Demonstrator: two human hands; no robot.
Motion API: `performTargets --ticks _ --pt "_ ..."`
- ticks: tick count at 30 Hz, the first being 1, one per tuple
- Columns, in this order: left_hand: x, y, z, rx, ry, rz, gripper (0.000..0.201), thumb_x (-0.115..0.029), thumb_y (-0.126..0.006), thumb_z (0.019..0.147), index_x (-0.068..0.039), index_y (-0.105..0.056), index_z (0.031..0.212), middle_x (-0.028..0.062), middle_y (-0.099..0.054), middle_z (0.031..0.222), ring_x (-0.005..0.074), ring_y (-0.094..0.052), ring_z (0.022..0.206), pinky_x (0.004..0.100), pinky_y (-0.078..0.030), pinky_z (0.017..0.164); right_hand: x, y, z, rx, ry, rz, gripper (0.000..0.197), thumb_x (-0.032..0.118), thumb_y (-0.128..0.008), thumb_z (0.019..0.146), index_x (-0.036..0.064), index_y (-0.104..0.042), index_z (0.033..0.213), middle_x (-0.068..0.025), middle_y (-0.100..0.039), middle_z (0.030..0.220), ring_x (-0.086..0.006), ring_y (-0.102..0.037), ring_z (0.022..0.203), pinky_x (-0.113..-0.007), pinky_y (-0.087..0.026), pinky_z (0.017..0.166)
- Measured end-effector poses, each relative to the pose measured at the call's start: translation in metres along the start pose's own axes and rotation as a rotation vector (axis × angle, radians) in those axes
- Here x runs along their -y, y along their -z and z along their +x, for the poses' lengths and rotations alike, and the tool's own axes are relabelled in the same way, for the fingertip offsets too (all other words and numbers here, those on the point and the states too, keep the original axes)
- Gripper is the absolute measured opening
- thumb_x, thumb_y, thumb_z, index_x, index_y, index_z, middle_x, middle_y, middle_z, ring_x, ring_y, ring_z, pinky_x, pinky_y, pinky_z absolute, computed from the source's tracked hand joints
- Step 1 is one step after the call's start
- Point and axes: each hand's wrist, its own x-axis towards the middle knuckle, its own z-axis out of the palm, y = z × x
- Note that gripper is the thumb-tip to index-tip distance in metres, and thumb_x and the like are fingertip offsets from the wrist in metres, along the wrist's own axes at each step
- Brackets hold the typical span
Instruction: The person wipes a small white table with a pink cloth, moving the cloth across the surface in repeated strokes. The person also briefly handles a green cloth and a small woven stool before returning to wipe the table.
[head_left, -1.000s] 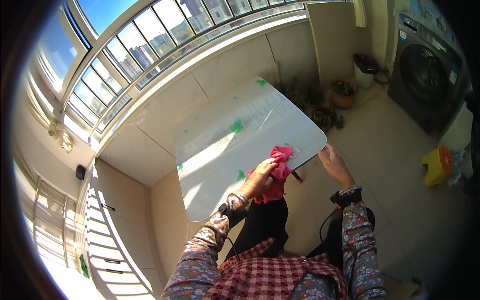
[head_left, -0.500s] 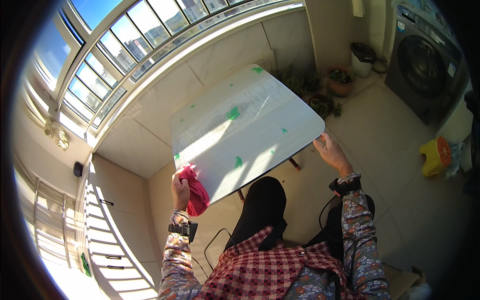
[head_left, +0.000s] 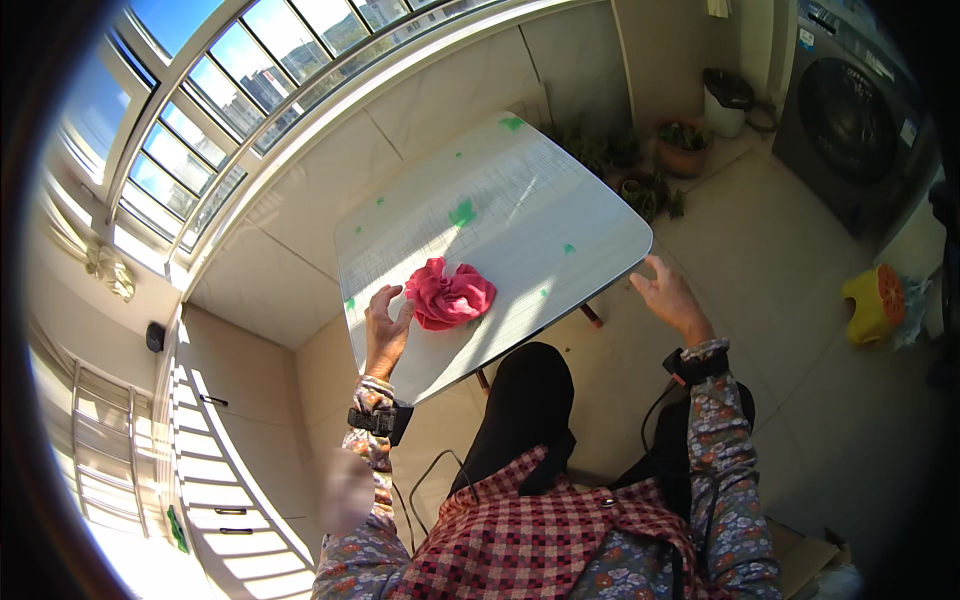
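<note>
A crumpled red cloth [head_left: 450, 296] lies bunched on the near left part of a pale table [head_left: 530, 215] printed with green leaves. Just left of the cloth is my left hand [head_left: 386, 328], fingers parted and holding nothing, above the table's left edge. My right hand [head_left: 670, 298] hovers by the table's near right corner, thumb and fingers apart. Whether its fingertips touch the edge I cannot tell. Each wrist wears a black strap with a small device.
Windows and a tiled wall [head_left: 300, 185] border the table's far and left sides. Potted plants [head_left: 682, 148], a bin [head_left: 725, 100] and a dark washing machine [head_left: 850, 130] stand at the far right. A yellow stool [head_left: 872, 305] sits on the right. Cables hang by my legs.
My left hand has let go of the red cloth, which now rests farther in on the tabletop. That hand has shifted slightly right. My right hand stays near the corner.
</note>
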Motion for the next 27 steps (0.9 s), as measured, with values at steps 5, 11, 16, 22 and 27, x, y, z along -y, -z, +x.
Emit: performTargets --ticks 5,11,16,22,27 --pt "-0.011 -0.041 0.025 0.143 0.05 0.034 0.062 -0.044 -0.071 0.083 -0.004 -0.054 0.127 0.0216 -0.05 0.133 0.0362 -0.042 0.128 0.0463 -0.035 0.106 0.002 0.0 0.001 0.012 0.001 0.003 0.057 0.031 -0.064 0.09 -0.0058 -0.049 0.131 -0.0233 -0.063 0.116 -0.0303 -0.067 0.091 -0.04 -0.053 0.08" --pt "-0.083 -0.124 0.02 0.274 -0.179 0.214 0.061 -0.039 -0.068 0.081 -0.002 -0.051 0.127 0.0212 -0.053 0.124 0.0371 -0.046 0.121 0.0465 -0.039 0.101 0.003 0.0 0.003 0.034 -0.028 0.007 0.058 0.031 -0.064 0.09 -0.0058 -0.047 0.132 -0.0231 -0.063 0.117 -0.0304 -0.067 0.093 -0.04 -0.053 0.081" --pt "-0.142 -0.155 0.002 0.295 -0.561 -0.082 0.051 -0.017 -0.067 0.078 0.0 -0.052 0.123 0.0225 -0.056 0.117 0.0392 -0.052 0.112 0.0454 -0.043 0.097 -0.002 -0.005 0.006 0.011 -0.051 -0.024 0.057 0.031 -0.064 0.09 -0.0044 -0.048 0.132 -0.0233 -0.062 0.119 -0.0308 -0.067 0.095 -0.04 -0.053 0.082" --pt "-0.077 -0.096 -0.017 0.27 -0.262 0.24 0.052 -0.027 -0.059 0.083 -0.01 -0.051 0.132 0.0147 -0.052 0.133 0.0333 -0.047 0.124 0.0475 -0.038 0.103 -0.001 -0.003 0.007 0.027 -0.029 -0.015 0.056 0.03 -0.064 0.09 -0.004 -0.048 0.132 -0.0241 -0.063 0.116 -0.031 -0.067 0.095 -0.04 -0.053 0.082" --pt "0.014 0.003 -0.059 0.17 0.168 0.478 0.052 -0.03 -0.059 0.084 -0.018 -0.05 0.133 0.009 -0.052 0.134 0.033 -0.045 0.126 0.0542 -0.039 0.099 0.003 -0.002 0.005 0.02 0.015 0.001 0.054 0.028 -0.064 0.09 -0.0047 -0.049 0.131 -0.0243 -0.064 0.112 -0.0311 -0.067 0.092 -0.041 -0.053 0.081"
